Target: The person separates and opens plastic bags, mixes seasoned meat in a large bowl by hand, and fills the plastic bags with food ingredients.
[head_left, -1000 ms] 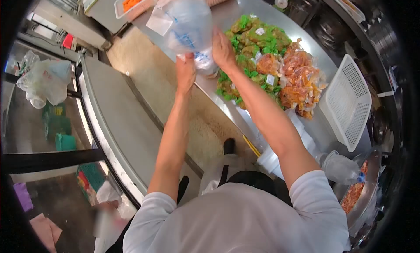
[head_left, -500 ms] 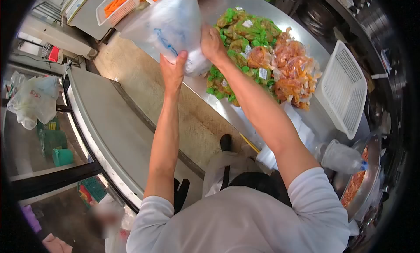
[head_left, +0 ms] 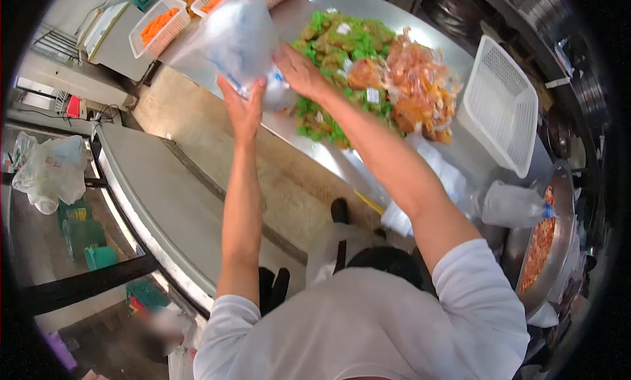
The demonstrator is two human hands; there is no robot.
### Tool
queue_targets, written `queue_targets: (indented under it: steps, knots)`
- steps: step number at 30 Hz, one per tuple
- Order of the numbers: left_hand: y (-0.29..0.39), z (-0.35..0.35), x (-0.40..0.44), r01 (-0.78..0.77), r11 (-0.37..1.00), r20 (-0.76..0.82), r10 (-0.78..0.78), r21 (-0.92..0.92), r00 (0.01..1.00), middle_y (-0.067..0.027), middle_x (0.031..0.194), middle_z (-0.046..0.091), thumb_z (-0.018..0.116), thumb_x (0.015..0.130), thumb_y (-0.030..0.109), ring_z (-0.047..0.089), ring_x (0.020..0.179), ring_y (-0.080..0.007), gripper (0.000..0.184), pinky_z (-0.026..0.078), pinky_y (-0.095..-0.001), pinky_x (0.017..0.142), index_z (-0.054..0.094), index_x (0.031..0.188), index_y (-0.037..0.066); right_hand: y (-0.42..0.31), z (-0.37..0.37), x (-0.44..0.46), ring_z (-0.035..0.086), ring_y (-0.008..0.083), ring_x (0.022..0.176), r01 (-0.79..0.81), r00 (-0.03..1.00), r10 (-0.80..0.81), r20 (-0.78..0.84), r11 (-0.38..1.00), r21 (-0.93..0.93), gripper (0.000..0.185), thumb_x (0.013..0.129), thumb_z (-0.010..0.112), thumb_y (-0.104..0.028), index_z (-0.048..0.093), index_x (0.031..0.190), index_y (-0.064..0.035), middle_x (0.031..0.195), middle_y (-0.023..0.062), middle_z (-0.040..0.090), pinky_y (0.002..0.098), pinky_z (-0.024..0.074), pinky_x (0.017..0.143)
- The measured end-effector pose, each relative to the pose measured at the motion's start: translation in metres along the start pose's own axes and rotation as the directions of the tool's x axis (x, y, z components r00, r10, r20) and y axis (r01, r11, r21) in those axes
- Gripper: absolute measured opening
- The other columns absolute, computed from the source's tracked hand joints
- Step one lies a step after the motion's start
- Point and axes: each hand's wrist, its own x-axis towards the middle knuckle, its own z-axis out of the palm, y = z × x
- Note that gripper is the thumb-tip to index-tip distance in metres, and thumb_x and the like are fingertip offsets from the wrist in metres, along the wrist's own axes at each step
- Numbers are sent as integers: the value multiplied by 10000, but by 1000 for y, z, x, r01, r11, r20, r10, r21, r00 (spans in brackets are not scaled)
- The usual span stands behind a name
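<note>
A large translucent plastic bag with blue print (head_left: 238,41) is held up over the near edge of the metal table. Around its lower left part my left hand (head_left: 244,109) is closed, the thumb pointing up. On the bag's right side my right hand (head_left: 299,72) is closed on the plastic; its fingertips are partly hidden. Just right of my right hand lie several clear bags of brownish food with green ties (head_left: 345,38). Beside those is a heap of bags with orange-brown contents (head_left: 420,84). What is inside the held bag cannot be made out.
A white perforated basket (head_left: 503,104) stands on the metal table (head_left: 296,12). Smaller baskets of orange pieces (head_left: 161,33) stand at the far end. At right are a clear plastic bottle (head_left: 513,204) and a metal tray of reddish food (head_left: 540,255). A counter (head_left: 158,183) runs along the left.
The whole view has shifted, with the table items now further left. The bag and both hands are slightly further left in view, and the bag's lower part has changed shape.
</note>
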Motion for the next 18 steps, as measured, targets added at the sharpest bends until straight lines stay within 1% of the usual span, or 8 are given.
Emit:
queue_targets:
  steps: [5,8,10,12,15,16,17,18]
  knots:
    - [-1,-9,-1,23,990,58,-31,136,998,-257,1446,355,755,833,373,343,1356,-332,916,228,-404,1139,241,1443,-78,-13,-12,-16,379,327,1386,-206,977,193,-94,966,-158,676,987,466,-459,349,1466,3,1489,218,400,398,295,1139]
    - [-18,-19,-3,-9,901,-21,20,434,1000,-267,1503,264,706,875,372,275,1401,-338,898,166,-397,1165,202,1450,-100,-15,-25,-84,467,315,1320,-311,937,255,-241,922,-232,676,966,541,-397,336,1469,6,1442,208,466,406,342,1108]
    - [-4,-21,-19,-24,861,-106,89,508,990,-231,1475,284,635,933,324,316,1360,-317,745,220,-412,1145,261,1415,-105,-50,-64,-151,578,356,1181,-454,890,450,-67,889,-56,670,946,585,-322,323,1463,14,1313,254,557,414,451,997]
    - [44,17,-64,17,994,-341,-52,-105,939,-177,1297,457,573,972,259,440,1223,-274,482,331,-405,1075,438,1288,-80,-68,-93,-225,650,222,997,-499,863,495,-100,866,-21,560,970,573,-250,387,1433,5,1222,185,630,345,506,897]
    - [77,79,-157,243,952,26,-243,-185,970,-85,978,596,528,989,206,575,928,-192,226,479,-332,822,596,1038,-3,-80,-126,-332,651,181,926,-537,811,552,-192,834,126,427,974,568,-189,486,1340,15,1134,154,661,300,522,832]
    - [97,105,-195,396,915,330,-351,-79,876,-71,993,613,538,980,174,583,902,-170,185,486,-323,777,612,1042,16,-89,-138,-358,649,167,913,-585,760,614,-216,789,186,375,974,564,-170,519,1296,17,1099,132,669,296,524,820]
    - [93,142,-238,366,912,525,-223,-185,822,-73,917,644,568,950,138,602,835,-158,149,494,-324,739,631,1014,19,-100,-153,-384,648,153,900,-622,708,667,-231,745,242,326,973,560,-151,551,1251,20,1064,110,677,292,526,808]
    - [127,169,-262,172,985,714,-126,8,689,-110,802,663,589,915,99,628,724,-176,118,495,-325,676,656,958,12,-120,-168,-402,647,138,885,-664,669,695,-264,718,207,289,974,544,-134,576,1215,22,1019,107,683,297,533,801]
